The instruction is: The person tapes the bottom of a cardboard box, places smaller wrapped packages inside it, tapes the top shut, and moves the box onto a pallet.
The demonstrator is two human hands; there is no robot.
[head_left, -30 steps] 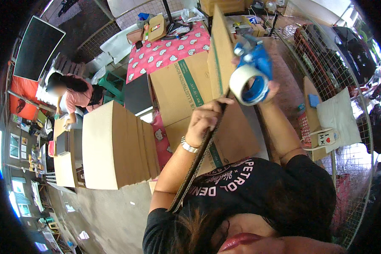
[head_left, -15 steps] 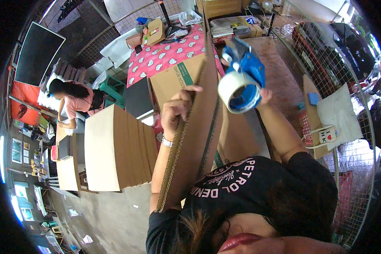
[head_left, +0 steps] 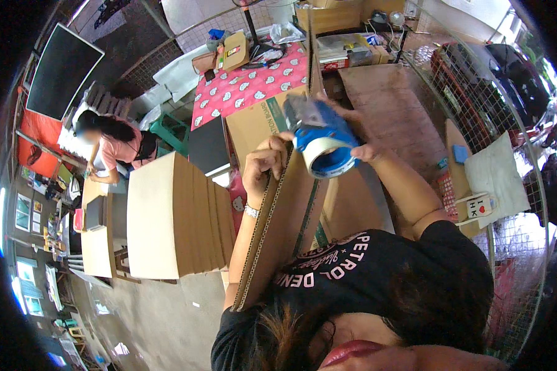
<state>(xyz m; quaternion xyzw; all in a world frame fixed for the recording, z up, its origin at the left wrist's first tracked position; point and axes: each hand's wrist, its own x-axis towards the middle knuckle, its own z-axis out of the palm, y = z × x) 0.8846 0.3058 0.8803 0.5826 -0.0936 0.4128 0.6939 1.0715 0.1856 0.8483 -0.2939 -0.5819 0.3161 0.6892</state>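
A flattened brown cardboard box (head_left: 297,210) stands on edge in front of my chest, its corrugated edges facing left. My left hand (head_left: 267,164), with a metal watch band at the wrist, is closed around its upper edge. In my right hand (head_left: 366,150) is a blue tape dispenser (head_left: 325,127) carrying a thick roll of pale tape (head_left: 319,151). The dispenser's head lies against the top edge of the cardboard, close beside my left fingers. Most of the right fingers are hidden behind the dispenser. Another printed cardboard sheet (head_left: 250,123) lies beyond, on the table.
A tall stack of cardboard (head_left: 151,216) stands at the left. A table with a pink patterned cover (head_left: 229,96) is ahead, holding a bag and small items. Another person (head_left: 120,145) works at a table farther left. Wire mesh fencing (head_left: 476,93) runs along the right.
My right hand has brought the tape dispenser left and down, from beside the cardboard onto its top edge. My left hand keeps its hold, shifted slightly.
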